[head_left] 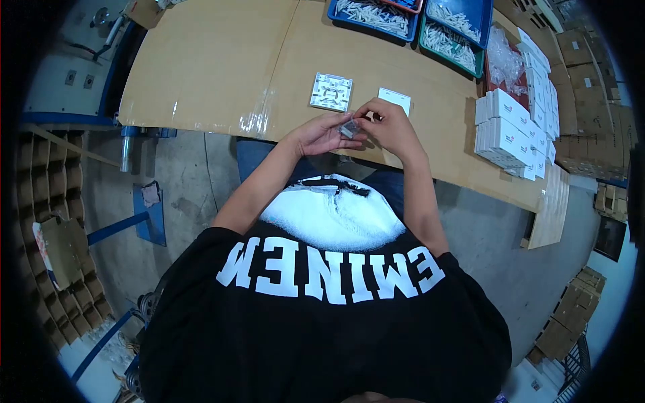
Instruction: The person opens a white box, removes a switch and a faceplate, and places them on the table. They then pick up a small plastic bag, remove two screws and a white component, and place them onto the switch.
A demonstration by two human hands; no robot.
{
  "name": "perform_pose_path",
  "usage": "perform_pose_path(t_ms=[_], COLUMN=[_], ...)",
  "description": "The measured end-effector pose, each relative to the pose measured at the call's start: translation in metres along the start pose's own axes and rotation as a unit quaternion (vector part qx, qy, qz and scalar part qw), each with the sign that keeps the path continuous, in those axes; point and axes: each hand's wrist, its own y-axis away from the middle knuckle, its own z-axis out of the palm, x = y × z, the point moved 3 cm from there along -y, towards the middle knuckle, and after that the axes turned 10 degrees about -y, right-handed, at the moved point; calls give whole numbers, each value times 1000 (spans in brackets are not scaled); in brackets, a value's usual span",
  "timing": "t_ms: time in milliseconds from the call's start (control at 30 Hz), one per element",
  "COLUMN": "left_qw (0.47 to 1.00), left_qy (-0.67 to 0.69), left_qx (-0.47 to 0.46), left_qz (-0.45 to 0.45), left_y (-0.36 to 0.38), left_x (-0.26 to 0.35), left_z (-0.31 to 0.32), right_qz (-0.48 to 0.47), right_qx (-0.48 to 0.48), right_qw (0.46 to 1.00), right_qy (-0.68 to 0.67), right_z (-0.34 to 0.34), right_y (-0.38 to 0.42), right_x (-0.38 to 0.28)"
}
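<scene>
Just past the near edge of the cardboard-covered table [222,74], my left hand [324,135] is turned palm up and holds a small clear packet [349,129] with pale contents. My right hand [388,126] pinches at the packet's upper right side. Beyond the hands lies a square white tray [331,92] with several small parts in its recesses. A flat white box or card [394,100] rests on the table behind my right hand, which partly covers it.
Blue bins [376,28] and a green bin [449,66] of small white pieces stand at the back. Stacked white boxes [514,134] sit at the right, beside clear plastic bags [504,59]. Brown cartons [583,74] are piled beyond the table.
</scene>
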Motion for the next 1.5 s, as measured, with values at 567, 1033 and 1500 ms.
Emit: perform_pose_path(t_ms=[567, 1033, 1500], left_qw=[969, 773, 753], left_qy=[-184, -503, -458], left_qx=[165, 309, 345], left_qz=[19, 233, 324], left_y=[22, 38, 36], left_x=[16, 32, 45], left_z=[55, 83, 93], right_qz=[-24, 51, 35], right_qx=[-106, 37, 85], right_qw=[993, 978, 924], right_qy=[-49, -199, -372], right_z=[-18, -13, 0], right_y=[16, 27, 33], right_x=[-7, -21, -31])
